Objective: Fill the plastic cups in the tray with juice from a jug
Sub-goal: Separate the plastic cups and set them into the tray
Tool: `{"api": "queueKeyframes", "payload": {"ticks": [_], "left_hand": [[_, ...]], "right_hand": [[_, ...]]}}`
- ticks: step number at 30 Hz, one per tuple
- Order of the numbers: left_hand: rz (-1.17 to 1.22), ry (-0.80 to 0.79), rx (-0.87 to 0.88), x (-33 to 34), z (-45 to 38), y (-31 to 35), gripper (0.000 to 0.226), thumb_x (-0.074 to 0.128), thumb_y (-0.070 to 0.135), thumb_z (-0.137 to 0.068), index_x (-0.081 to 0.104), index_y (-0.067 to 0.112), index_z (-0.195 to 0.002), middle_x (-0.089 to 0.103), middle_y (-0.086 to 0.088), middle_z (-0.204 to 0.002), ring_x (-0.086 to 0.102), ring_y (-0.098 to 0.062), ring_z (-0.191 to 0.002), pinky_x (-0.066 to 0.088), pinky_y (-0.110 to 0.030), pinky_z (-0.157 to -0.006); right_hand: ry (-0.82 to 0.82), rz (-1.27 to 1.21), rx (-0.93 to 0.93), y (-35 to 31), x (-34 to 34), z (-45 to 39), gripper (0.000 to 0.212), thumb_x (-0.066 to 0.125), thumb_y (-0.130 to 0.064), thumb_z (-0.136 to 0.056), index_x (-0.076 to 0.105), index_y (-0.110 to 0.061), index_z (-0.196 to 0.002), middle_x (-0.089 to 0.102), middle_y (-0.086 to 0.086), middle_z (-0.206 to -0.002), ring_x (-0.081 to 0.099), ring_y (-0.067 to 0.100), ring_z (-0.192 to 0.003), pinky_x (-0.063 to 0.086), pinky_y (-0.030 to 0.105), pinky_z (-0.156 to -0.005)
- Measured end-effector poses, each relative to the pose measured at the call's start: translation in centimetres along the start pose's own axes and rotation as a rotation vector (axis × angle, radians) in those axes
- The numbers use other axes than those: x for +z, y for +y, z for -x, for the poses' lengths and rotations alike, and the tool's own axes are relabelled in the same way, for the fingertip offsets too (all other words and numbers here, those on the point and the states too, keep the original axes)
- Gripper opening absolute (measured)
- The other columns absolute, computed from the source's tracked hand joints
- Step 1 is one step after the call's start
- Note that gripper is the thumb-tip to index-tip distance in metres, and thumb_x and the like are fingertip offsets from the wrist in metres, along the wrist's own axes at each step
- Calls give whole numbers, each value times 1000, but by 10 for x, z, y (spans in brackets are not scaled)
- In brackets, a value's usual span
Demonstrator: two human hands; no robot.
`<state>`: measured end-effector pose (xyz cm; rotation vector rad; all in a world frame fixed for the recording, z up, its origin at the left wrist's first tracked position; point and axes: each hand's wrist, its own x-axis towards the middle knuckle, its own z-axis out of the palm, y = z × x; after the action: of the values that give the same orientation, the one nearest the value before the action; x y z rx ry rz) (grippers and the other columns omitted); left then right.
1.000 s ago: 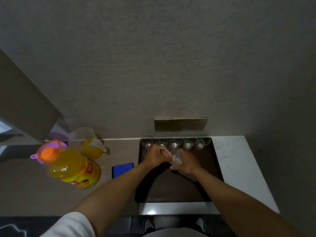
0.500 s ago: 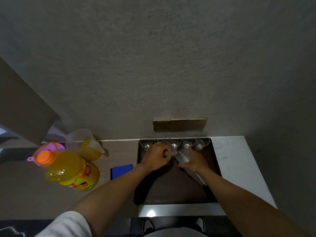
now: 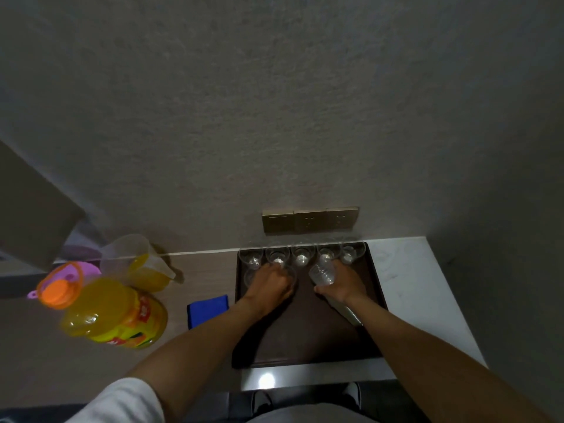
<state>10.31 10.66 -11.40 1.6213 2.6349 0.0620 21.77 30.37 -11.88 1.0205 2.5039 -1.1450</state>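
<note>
Head view: jug [image 3: 143, 264] part-full of juice; tray [image 3: 308, 337] cups [image 3: 302, 254] empty.

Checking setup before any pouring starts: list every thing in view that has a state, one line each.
Back-row cups: five, upright, empty, along the tray's far edge.
Second-row cup: upright, empty, on the tray.
Left hand: curled over a cup it is setting down.
Right hand: grip on a tilted stack of cups.
Tray: near part bare.
Jug: upright, partly filled with juice.
Juice bottle: capped, nearly full.
</note>
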Motion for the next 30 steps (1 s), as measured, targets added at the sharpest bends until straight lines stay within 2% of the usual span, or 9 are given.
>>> {"api": "queueKeyframes", "payload": {"ticks": [6,12,14,16,20,23,25,27,30], "left_hand": [[-42,-47,-56,11,-4,3,29,56,38,-96,73,17,-106,69,-7,-114,59,-25,-113,41,-39,-94],[3,-60,-57,9,-2,5,33,66,42,-92,70,18,-114,65,-6,-124,55,-25,-121,42,-41,-103],[46,-27,-62,5,-2,6,35,68,47,-89,69,19,-111,65,-4,-121,55,-23,-118,43,-40,-100],[104,37,-87,2,-3,7,32,67,51,-88,66,21,-100,67,-2,-108,57,-22,-107,45,-38,-92],[347,142,-128,-12,-8,16,25,65,45,-90,53,24,-88,58,4,-87,54,-17,-85,48,-35,-75],[501,165,-140,-19,-13,26,21,67,41,-89,54,24,-92,57,9,-90,50,-11,-86,49,-34,-75],[565,190,-161,-17,-16,30,25,67,42,-90,57,26,-106,59,9,-103,51,-9,-96,50,-30,-82],[589,220,-136,-16,-20,33,36,64,43,-95,57,25,-125,58,7,-120,49,-8,-109,46,-26,-91],[550,231,-35,-16,-25,34,29,56,41,-99,65,22,-119,63,6,-113,49,-9,-105,45,-27,-88]], "right_hand": [[11,3,-22,-4,-3,6,88,86,-54,-53,55,-34,-133,66,1,-128,64,26,-115,54,39,-94],[0,-2,-10,1,1,2,101,70,-71,-36,54,-38,-131,66,-1,-127,64,24,-115,55,41,-93],[3,-4,-14,2,2,3,103,70,-71,-35,53,-38,-131,66,-1,-127,64,25,-116,55,42,-94],[5,-6,-13,1,4,3,102,70,-70,-36,53,-37,-131,66,0,-127,64,26,-116,55,42,-94],[13,-31,-27,-4,4,3,95,71,-68,-39,55,-37,-128,67,-3,-122,65,23,-111,56,40,-92],[16,-76,-61,-11,1,5,72,77,-62,-48,59,-39,-115,69,-11,-110,67,15,-100,58,39,-86],[7,-83,-75,-16,-1,7,60,80,-54,-56,60,-38,-110,69,-12,-106,67,13,-97,58,39,-85],[-17,-69,-103,-18,-3,8,63,83,-45,-58,60,-36,-116,68,-9,-113,66,16,-102,57,41,-88],[-30,-55,-119,-20,-8,11,65,85,-40,-62,59,-30,-120,67,-6,-115,65,17,-103,56,42,-90]]}}
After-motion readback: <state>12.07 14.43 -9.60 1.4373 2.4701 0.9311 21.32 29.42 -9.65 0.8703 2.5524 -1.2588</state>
